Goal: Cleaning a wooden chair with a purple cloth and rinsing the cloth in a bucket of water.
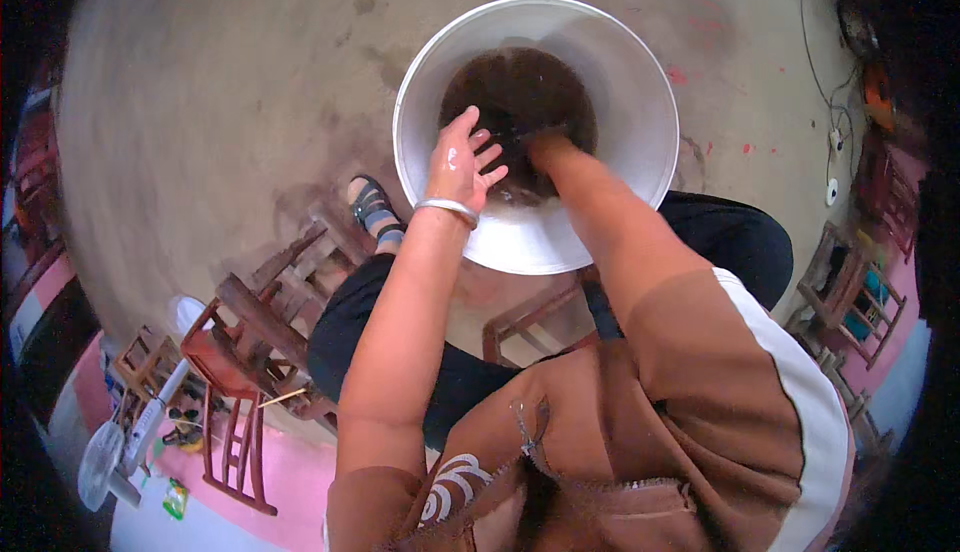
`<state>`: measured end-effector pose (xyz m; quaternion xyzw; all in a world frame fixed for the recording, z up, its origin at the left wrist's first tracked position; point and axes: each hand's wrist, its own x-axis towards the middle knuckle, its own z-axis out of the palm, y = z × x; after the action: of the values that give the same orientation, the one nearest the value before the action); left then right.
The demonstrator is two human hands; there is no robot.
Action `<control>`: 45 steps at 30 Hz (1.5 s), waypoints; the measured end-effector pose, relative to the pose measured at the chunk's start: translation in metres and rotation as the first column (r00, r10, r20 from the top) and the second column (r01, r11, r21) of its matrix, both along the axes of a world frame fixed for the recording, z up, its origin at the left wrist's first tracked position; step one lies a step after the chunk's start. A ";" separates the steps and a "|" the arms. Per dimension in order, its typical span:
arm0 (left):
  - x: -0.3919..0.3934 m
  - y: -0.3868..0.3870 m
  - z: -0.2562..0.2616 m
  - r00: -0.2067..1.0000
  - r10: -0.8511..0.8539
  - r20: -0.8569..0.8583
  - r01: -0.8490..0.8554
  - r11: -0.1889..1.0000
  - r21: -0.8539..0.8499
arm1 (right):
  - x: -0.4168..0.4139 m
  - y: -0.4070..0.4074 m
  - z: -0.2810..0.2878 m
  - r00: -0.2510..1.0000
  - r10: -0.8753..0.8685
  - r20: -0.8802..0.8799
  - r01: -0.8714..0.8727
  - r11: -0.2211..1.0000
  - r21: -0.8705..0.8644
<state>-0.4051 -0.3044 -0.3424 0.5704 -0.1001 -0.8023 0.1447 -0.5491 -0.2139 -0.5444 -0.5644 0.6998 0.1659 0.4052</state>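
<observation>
A large round metal tub (626,94) with a bright rim stands on the floor between my knees. Dark brown liquid (517,76) covers its bottom. My right hand (550,148) reaches down into that liquid; its fingers are hidden under the surface, so whether they hold something does not show. Above the liquid, over the tub's near left side, my left hand (466,158) is wet, with its fingers apart and nothing in them. A silver bangle (448,208) circles my left wrist.
Wooden chairs (225,357) crowd the left side, with a standing fan (105,454) behind them. To the right are another wooden chair (855,293) and a cable with a power strip (835,139). My sandalled foot (367,203) rests left of the tub.
</observation>
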 end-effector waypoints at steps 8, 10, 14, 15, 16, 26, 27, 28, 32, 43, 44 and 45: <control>-0.011 0.010 -0.001 0.992 0.080 0.093 -0.110 0.915 0.388 | 0.001 -0.061 0.180 0.992 -0.026 0.123 0.047 0.984 -0.172; -0.005 0.012 -0.012 0.990 0.118 -0.078 -0.091 0.954 0.285 | 0.009 -0.046 0.238 0.974 0.016 0.227 0.059 0.946 -0.319; -0.008 0.006 -0.004 0.932 0.093 -0.351 -0.072 0.995 0.074 | 0.028 0.000 0.305 0.927 0.041 0.373 0.174 0.834 -0.523; -0.009 0.005 0.002 0.931 0.107 -0.350 -0.069 0.990 0.120 | 0.034 0.006 0.316 0.930 0.034 0.367 0.189 0.810 -0.555; 0.002 0.001 -0.013 0.934 0.108 -0.342 -0.076 0.991 0.107 | 0.044 0.008 0.319 0.921 0.022 0.389 0.238 0.759 -0.607; 0.020 0.012 -0.101 0.794 0.261 -0.549 -0.292 0.956 0.032 | 0.068 -0.050 0.202 0.793 -0.397 0.463 0.603 0.401 -0.689; -0.016 0.020 -0.063 0.951 0.280 -0.134 -0.264 0.956 0.125 | 0.037 -0.042 0.175 0.727 -0.561 0.396 0.672 0.461 -0.579; -0.027 0.018 -0.052 0.965 0.253 -0.065 -0.250 0.967 0.047 | 0.017 -0.043 0.159 0.736 -0.597 0.319 0.656 0.512 -0.554; -0.027 0.012 -0.038 0.969 0.221 0.114 -0.207 0.971 -0.122 | 0.008 -0.061 0.133 0.864 -0.498 0.072 0.492 0.805 -0.331; 0.016 -0.003 0.006 0.997 -0.028 0.070 0.040 0.983 -0.178 | 0.017 -0.034 0.053 0.879 0.432 -0.200 -0.424 0.902 0.084; 0.011 0.003 0.007 0.996 -0.077 0.036 0.081 0.988 -0.133 | 0.010 -0.023 0.042 0.993 0.079 -0.088 -0.083 0.996 -0.038; 0.002 0.003 0.007 0.993 -0.122 -0.003 0.121 0.988 -0.099 | -0.002 -0.020 0.036 0.961 -0.272 0.058 0.277 0.953 -0.126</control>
<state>-0.4029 -0.3011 -0.3352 0.5518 -0.1734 -0.8063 0.1240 -0.5516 -0.2344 -0.5084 -0.4907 0.7726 0.0496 0.3998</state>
